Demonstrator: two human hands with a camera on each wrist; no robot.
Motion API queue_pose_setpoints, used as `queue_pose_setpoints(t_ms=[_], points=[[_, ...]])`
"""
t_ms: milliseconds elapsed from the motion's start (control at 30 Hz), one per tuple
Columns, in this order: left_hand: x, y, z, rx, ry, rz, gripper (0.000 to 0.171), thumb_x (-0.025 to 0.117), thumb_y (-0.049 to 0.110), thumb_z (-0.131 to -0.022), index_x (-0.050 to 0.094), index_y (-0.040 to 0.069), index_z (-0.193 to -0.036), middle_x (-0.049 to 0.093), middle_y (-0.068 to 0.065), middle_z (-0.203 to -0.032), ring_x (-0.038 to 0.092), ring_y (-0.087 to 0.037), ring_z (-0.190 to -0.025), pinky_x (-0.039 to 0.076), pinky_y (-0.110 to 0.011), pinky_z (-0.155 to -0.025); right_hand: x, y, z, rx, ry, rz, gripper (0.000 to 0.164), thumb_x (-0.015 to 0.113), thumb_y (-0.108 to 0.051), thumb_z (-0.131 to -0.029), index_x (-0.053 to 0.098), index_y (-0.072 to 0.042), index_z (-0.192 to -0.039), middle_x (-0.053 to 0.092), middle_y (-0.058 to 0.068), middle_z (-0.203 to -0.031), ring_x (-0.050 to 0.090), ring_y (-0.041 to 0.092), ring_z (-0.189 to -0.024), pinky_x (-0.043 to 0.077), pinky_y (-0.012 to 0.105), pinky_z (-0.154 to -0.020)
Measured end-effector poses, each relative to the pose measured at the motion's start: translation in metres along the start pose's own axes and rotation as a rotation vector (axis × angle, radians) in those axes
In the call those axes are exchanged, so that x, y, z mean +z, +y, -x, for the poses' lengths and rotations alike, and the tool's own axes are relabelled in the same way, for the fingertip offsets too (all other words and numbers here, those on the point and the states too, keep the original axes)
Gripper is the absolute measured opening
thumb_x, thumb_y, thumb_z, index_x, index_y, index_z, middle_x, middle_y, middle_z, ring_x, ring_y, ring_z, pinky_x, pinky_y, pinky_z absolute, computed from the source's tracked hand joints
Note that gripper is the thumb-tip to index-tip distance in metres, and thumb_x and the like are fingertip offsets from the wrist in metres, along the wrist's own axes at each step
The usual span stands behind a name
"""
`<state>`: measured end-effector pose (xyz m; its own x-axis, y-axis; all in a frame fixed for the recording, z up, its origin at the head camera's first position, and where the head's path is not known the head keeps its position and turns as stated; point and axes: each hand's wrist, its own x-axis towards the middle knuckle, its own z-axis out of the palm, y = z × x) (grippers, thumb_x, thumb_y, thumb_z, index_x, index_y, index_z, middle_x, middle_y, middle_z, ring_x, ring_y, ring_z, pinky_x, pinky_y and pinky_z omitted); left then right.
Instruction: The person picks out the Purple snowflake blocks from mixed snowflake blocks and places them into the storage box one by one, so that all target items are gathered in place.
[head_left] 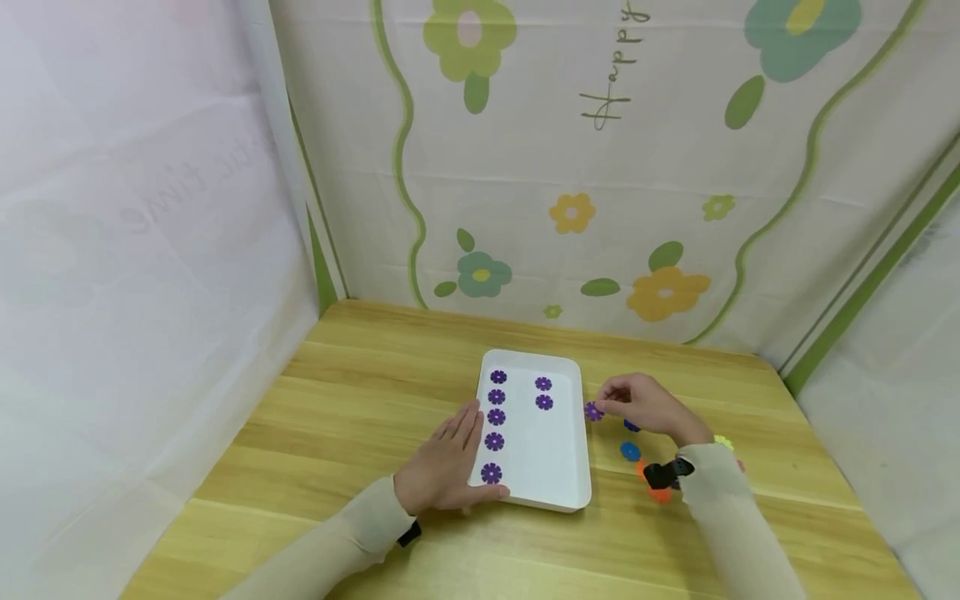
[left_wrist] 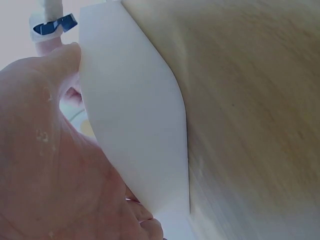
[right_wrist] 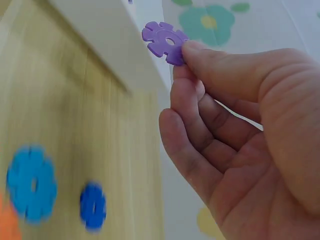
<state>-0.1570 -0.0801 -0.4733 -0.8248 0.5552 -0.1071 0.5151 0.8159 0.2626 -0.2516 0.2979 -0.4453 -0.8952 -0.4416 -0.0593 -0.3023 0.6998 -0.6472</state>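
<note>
On the table lies a white rectangular tray (head_left: 532, 492). A column of several purple snowflake discs (head_left: 494, 442) runs down its left side, and two more purple discs (head_left: 543, 402) sit toward its upper right. My left hand (head_left: 446, 462) rests at the tray's near left corner, fingers straight along the left rim and thumb along the front rim; the left wrist view shows the palm against the tray wall (left_wrist: 135, 110). Just outside the right rim, my right hand (head_left: 641, 404) pinches a purple snowflake disc (right_wrist: 162, 42) between thumb and fingertips, raised off the table.
Right of the tray, under and near the right forearm, lie a dark blue disc (right_wrist: 93, 206), a lighter blue disc (head_left: 630, 451), orange discs (head_left: 660, 493) and a yellow-green one (head_left: 723, 442). A flower-printed cloth (head_left: 525, 167) stands behind the wooden table (head_left: 360, 400).
</note>
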Motion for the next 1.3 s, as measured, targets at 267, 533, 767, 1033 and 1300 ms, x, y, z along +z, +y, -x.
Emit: queue_pose_setpoints(t_ms=[267, 533, 767, 1033, 1300], points=[[0.004, 0.001, -0.001, -0.023, -0.009, -0.004, 0.122, 0.048, 0.087, -0.091, 0.016, -0.004, -0.167, 0.006, -0.021, -0.178, 0.013, -0.036, -0.166, 0.024, -0.05, -0.133, 0.022, -0.031, -0.038, -0.117, -0.101, 0.028, 0.01, 0.073, -0.018, -0.101, 0.077, -0.017, -0.092, 0.077, 0.003, -0.088, 0.056, 0.011, -0.07, 0.049, 0.024, -0.063], [0.005, 0.0, -0.005, -0.017, -0.014, -0.023, 0.122, 0.046, 0.087, -0.091, 0.015, -0.004, -0.167, 0.005, -0.021, -0.178, 0.013, -0.035, -0.166, 0.025, -0.049, -0.133, 0.037, -0.047, -0.056, -0.129, -0.175, 0.172, 0.014, 0.073, -0.012, -0.101, 0.075, -0.013, -0.087, 0.073, 0.002, -0.083, 0.056, 0.009, -0.07, 0.05, 0.022, -0.065], [0.003, -0.001, -0.005, 0.007, 0.006, -0.025, 0.122, 0.048, 0.086, -0.092, 0.017, -0.006, -0.166, 0.008, -0.024, -0.177, 0.016, -0.037, -0.165, 0.026, -0.05, -0.132, 0.044, -0.049, -0.065, -0.089, -0.21, 0.267, 0.013, 0.074, -0.012, -0.1, 0.075, -0.014, -0.087, 0.071, -0.004, -0.083, 0.056, 0.009, -0.073, 0.051, 0.023, -0.069], [0.002, -0.002, -0.003, 0.012, 0.013, -0.03, 0.121, 0.048, 0.085, -0.093, 0.018, -0.006, -0.166, 0.01, -0.024, -0.177, 0.016, -0.038, -0.165, 0.027, -0.05, -0.132, 0.047, -0.048, -0.066, -0.11, -0.199, 0.287, 0.007, 0.075, -0.011, -0.098, 0.081, -0.013, -0.094, 0.076, -0.004, -0.088, 0.061, 0.007, -0.076, 0.057, 0.024, -0.075], [0.002, -0.002, -0.003, 0.012, 0.01, -0.016, 0.12, 0.048, 0.084, -0.093, 0.017, -0.007, -0.166, 0.009, -0.025, -0.177, 0.016, -0.038, -0.165, 0.026, -0.052, -0.132, 0.029, -0.043, -0.044, -0.181, -0.118, 0.298, 0.01, 0.077, -0.009, -0.097, 0.079, -0.006, -0.106, 0.078, 0.001, -0.098, 0.065, 0.008, -0.083, 0.061, 0.029, -0.079]])
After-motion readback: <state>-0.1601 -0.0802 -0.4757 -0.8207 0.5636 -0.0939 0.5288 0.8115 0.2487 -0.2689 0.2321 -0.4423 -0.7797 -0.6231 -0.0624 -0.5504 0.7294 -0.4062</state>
